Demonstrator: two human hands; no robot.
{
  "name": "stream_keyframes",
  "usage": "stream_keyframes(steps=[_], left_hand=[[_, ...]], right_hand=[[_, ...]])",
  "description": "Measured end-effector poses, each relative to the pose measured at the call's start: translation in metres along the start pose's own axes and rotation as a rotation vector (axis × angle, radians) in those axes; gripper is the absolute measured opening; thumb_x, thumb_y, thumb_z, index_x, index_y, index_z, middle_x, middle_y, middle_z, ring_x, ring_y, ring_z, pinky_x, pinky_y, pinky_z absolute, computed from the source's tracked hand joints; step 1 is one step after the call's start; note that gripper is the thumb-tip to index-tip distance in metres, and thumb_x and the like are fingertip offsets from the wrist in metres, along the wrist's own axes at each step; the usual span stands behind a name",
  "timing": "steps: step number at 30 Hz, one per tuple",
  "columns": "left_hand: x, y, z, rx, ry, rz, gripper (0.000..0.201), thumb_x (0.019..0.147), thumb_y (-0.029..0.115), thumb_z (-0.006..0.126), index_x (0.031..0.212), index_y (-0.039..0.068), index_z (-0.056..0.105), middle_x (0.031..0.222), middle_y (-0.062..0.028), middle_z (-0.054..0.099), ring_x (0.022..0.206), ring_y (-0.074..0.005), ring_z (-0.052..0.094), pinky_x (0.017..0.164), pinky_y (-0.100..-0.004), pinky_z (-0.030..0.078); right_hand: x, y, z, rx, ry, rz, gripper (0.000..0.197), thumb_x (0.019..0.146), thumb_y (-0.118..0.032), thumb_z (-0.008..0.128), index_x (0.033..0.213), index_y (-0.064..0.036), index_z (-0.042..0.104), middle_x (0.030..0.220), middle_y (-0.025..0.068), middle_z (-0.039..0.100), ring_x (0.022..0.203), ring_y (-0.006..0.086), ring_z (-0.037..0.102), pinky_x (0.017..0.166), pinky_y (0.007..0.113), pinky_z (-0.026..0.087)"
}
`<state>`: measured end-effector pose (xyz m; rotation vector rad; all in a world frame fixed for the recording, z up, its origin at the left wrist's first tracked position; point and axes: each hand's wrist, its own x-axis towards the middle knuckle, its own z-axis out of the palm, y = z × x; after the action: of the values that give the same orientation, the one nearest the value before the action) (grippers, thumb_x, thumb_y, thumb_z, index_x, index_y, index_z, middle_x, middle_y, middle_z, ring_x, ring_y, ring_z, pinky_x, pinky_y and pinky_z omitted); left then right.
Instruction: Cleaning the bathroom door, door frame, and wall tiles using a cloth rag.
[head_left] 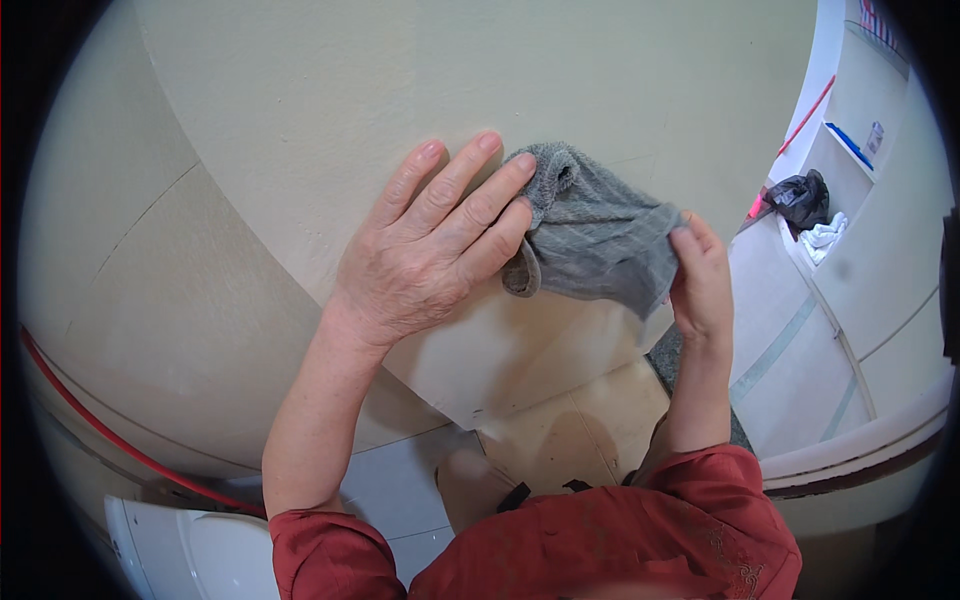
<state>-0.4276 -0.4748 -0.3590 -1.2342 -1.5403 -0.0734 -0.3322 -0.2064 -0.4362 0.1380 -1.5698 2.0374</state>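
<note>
Bathroom in somebody's home, most likely. Kinda given away by white fixture point(232, 550) at lower left, toilet-looking but cut off by view edge, plus red hose or pipe point(132, 451) run low down there and tiled floor point(398, 490). Lived-in look added by black plastic bag point(800, 200) and white cloth point(824, 238) bunched at right.

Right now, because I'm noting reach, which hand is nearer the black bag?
Right. The right hand, at the right end of the grey cloth, appears left of and below the black bag; the left hand is farther left, by the cloth's other end.
</note>
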Motion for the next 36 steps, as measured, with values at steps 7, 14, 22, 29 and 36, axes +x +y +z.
stream_keyframes(steps=[7,14,22,29,36], left_hand=[[0.002,-0.002,-0.004,0.010,0.044,0.009,0.020,0.080,0.014,0.064,0.101,0.016,0.064,0.122,0.0018,0.063,0.122,-0.0213,0.054,0.109,-0.0398,0.036],[-0.005,-0.008,-0.010,-0.137,0.068,0.016,0.030,0.077,0.009,0.067,0.107,0.010,0.066,0.110,-0.0066,0.064,0.113,-0.0274,0.058,0.103,-0.0428,0.042],[-0.020,-0.025,-0.011,-0.347,0.504,-0.156,0.028,0.089,0.019,0.056,0.108,0.002,0.067,0.118,-0.0182,0.057,0.111,-0.0333,0.056,0.091,-0.0384,0.050],[-0.021,-0.031,0.001,-0.594,0.696,-0.232,0.061,0.101,0.047,0.033,0.126,-0.003,0.057,0.134,-0.0260,0.049,0.124,-0.0331,0.049,0.100,-0.0405,0.043],[-0.023,-0.033,0.000,-0.579,0.597,-0.234,0.073,0.102,0.051,0.018,0.135,-0.009,0.042,0.144,-0.0276,0.036,0.134,-0.0351,0.039,0.109,-0.0407,0.037]], right_hand=[[-0.012,-0.063,0.060,-0.320,-0.145,-0.726,0.029,0.090,-0.012,0.058,0.116,0.0021,0.058,0.114,0.0194,0.062,0.099,0.0335,0.062,0.078,0.039,0.053],[0.038,-0.006,0.097,-1.103,-0.198,-1.271,0.057,0.069,-0.014,0.075,0.123,-0.0055,0.061,0.138,0.0191,0.048,0.129,0.0428,0.042,0.104,0.053,0.035],[0.062,-0.003,0.112,-1.074,0.071,-1.425,0.061,0.067,-0.023,0.079,0.120,-0.0026,0.055,0.136,0.0268,0.047,0.131,0.0450,0.040,0.107,0.055,0.029],[0.081,0.003,0.126,-0.983,0.241,-1.490,0.061,0.070,-0.014,0.072,0.128,-0.0029,0.055,0.140,0.0278,0.042,0.130,0.0478,0.040,0.107,0.053,0.032],[-0.002,0.105,0.134,-1.155,-0.461,-1.535,0.032,0.092,-0.016,0.050,0.122,-0.0200,0.059,0.135,0.0091,0.055,0.130,0.0264,0.048,0.110,0.046,0.031]])
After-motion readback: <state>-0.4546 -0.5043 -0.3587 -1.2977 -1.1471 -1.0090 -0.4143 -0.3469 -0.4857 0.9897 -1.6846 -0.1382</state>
